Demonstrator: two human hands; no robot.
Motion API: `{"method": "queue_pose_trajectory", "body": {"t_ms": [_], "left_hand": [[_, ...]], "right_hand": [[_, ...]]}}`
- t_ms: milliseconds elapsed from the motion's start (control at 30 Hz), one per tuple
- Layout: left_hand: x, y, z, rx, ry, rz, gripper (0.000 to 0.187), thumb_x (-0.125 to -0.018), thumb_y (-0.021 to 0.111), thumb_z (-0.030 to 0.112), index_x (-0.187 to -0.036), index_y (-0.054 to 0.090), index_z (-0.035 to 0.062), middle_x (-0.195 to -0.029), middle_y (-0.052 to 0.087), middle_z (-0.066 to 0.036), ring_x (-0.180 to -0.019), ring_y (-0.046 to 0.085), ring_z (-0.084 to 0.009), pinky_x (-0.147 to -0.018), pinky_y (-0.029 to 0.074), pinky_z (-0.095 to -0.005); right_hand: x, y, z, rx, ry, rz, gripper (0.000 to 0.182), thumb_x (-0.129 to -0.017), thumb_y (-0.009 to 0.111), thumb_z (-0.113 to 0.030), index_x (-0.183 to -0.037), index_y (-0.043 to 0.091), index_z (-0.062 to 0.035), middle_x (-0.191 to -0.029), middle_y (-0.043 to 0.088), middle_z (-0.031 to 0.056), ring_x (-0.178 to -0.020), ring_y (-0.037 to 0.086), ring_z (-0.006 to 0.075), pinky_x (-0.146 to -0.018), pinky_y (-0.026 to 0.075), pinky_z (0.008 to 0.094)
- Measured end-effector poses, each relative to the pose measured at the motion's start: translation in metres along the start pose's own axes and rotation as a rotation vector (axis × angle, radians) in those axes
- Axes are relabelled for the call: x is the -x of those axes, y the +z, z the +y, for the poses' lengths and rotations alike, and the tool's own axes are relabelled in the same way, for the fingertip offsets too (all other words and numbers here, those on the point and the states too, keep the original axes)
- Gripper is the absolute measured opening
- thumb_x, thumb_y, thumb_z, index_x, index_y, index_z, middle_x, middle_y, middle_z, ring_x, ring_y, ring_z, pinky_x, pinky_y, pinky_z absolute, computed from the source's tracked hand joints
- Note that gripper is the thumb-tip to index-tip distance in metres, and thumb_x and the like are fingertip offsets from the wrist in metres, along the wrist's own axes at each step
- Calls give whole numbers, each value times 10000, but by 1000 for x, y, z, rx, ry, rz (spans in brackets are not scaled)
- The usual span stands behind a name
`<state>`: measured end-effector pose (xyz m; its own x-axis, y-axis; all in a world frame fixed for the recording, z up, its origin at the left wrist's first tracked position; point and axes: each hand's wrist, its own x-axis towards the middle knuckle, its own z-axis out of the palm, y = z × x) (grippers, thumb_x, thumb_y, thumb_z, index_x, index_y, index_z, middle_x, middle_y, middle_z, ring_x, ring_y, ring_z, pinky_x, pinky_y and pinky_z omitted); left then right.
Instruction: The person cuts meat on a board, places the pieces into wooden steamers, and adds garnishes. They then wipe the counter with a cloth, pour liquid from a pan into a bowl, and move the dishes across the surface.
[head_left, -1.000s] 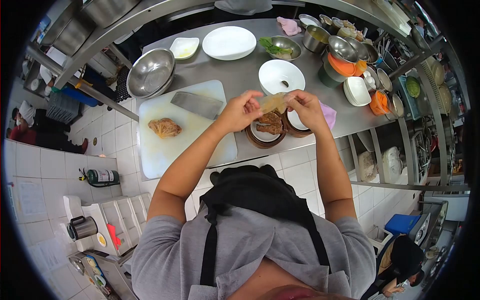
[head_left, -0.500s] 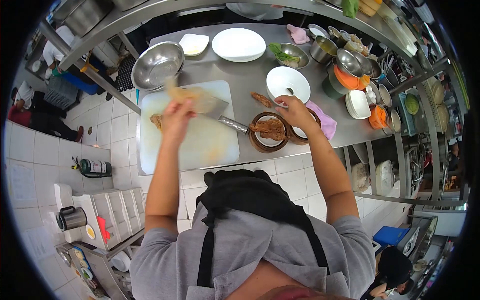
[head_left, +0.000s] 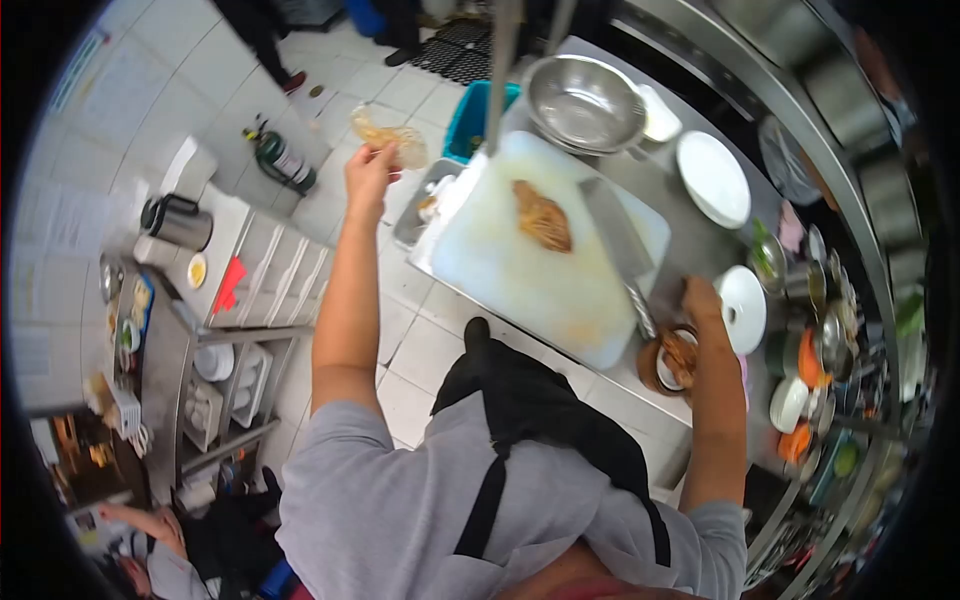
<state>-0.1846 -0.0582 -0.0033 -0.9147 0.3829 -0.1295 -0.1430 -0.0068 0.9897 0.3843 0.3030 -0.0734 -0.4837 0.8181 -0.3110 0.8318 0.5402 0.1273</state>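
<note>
My left hand (head_left: pixel 370 178) is closed on a crumpled, translucent yellowish plastic bag (head_left: pixel 392 138), held out over the floor left of the table. My right hand (head_left: pixel 703 298) is above the steel table, between the white bowl (head_left: pixel 742 310) and a round brown pot (head_left: pixel 660 365) with brown cooked meat (head_left: pixel 680 357) in it. Its fingers look curled in, and whatever they may hold is hidden. One brown piece of meat (head_left: pixel 543 218) lies on the white cutting board (head_left: pixel 470 235). A cleaver (head_left: pixel 615 228) rests along the board's right side, its metal handle pointing towards the pot.
A teal bin (head_left: pixel 467 120) and a grey tub (head_left: pixel 412 218) stand at the table's left edge. At the back are a steel bowl (head_left: pixel 585 105) and white plates (head_left: pixel 712 180). A fire extinguisher (head_left: pixel 283 160) is by the wall. Another person (head_left: pixel 215 535) is at lower left.
My view has turned left. My left hand has carried the plastic bag from above the board out past the table's left edge. My right hand's fingers have curled in.
</note>
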Motion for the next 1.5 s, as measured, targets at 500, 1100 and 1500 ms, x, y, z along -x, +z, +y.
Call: {"method": "queue_pose_trajectory", "body": {"t_ms": [500, 1100, 1500], "left_hand": [[10, 85, -42, -315, 150, -277, 389, -967, 736, 281, -1258, 669, 31, -1091, 704, -74, -895, 681, -135, -764, 560, -284], [319, 340, -62, -837, 917, -1502, 222, -804, 794, 167, -981, 740, 44, -907, 695, -135, -919, 659, -356, -813, 524, -471], [332, 337, -56, -875, 991, -1408, 149, -864, 728, 148, -965, 736, 39, -921, 685, -158, -934, 654, -362, -835, 529, -473]], "right_hand": [[146, -136, -18, -527, 106, 200, 272, -831, 725, -181, -1090, 708, -102, -977, 756, 166, -921, 723, 354, -823, 556, 437], [264, -24, -21, -333, -36, 552, 310, -831, 768, -169, -1122, 671, -126, -1073, 655, 71, -911, 700, 285, -730, 577, 418], [280, 15, 3, -564, -154, 732, 277, -789, 811, -135, -1049, 727, -87, -1076, 608, 78, -956, 607, 283, -839, 510, 416]]}}
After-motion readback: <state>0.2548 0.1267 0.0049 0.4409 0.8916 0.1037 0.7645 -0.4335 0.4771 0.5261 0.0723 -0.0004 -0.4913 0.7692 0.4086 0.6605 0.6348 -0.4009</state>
